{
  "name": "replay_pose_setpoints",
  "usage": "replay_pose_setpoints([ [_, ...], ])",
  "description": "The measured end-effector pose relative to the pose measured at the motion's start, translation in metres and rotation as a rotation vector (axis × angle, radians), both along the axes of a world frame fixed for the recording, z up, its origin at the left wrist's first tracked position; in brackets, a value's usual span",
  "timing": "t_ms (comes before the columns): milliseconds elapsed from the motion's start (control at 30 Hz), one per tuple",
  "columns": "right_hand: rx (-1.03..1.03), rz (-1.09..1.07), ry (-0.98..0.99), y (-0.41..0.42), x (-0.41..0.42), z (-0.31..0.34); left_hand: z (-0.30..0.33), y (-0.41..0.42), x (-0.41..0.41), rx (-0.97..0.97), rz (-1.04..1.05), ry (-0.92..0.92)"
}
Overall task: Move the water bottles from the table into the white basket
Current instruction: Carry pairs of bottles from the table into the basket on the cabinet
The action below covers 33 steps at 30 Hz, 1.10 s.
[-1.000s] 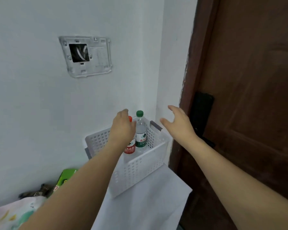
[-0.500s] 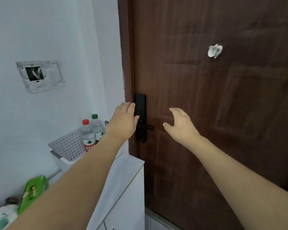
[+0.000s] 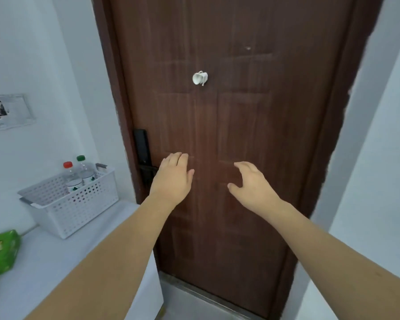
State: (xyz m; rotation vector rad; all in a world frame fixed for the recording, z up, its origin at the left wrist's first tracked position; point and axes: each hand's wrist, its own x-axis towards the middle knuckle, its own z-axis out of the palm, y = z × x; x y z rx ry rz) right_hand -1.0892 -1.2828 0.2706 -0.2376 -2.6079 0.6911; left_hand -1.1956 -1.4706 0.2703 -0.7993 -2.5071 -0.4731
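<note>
Standing upright in the white basket (image 3: 79,204) on the tabletop (image 3: 56,262), both water bottles (image 3: 79,176) look settled. Left hand (image 3: 173,179) and right hand (image 3: 252,183) hover empty, fingers relaxed; a careless elbow could jostle the basket.

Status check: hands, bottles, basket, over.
Both hands open, left, right, holding nothing. Two water bottles upright in white basket. Nothing in the way.

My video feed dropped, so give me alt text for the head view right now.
Both bare hands, left hand and right hand, hover open and empty before a brown door. At left, two water bottles stand upright in the white basket on a white table.
</note>
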Motion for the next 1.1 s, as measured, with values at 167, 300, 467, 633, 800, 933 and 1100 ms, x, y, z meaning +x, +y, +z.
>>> replay_pose_setpoints([
  [167, -0.005, -0.074, 0.034, 0.038, 0.063, -0.004, 0.001, 0.053, 0.047, -0.025, -0.088, 0.002],
  [300, -0.014, -0.106, 0.014, 0.065, 0.116, -0.008, 0.000, 0.079, 0.093, -0.041, -0.092, -0.011],
  [467, -0.013, -0.133, 0.019, 0.107, 0.199, -0.012, 0.008, 0.118, 0.168, -0.044, -0.095, -0.010],
  [633, 0.011, -0.134, -0.017, 0.165, 0.293, -0.017, 0.003, 0.181, 0.259, -0.019, -0.108, -0.007],
  [800, -0.025, -0.170, -0.094, 0.218, 0.367, -0.020, -0.006, 0.240, 0.329, -0.044, -0.186, -0.024],
  [933, -0.050, -0.221, -0.084, 0.256, 0.406, -0.019, -0.004, 0.277, 0.360, -0.050, -0.231, -0.043],
  [1100, -0.065, -0.250, -0.080, 0.293, 0.460, -0.017, 0.004, 0.316, 0.405, -0.074, -0.253, -0.041],
])
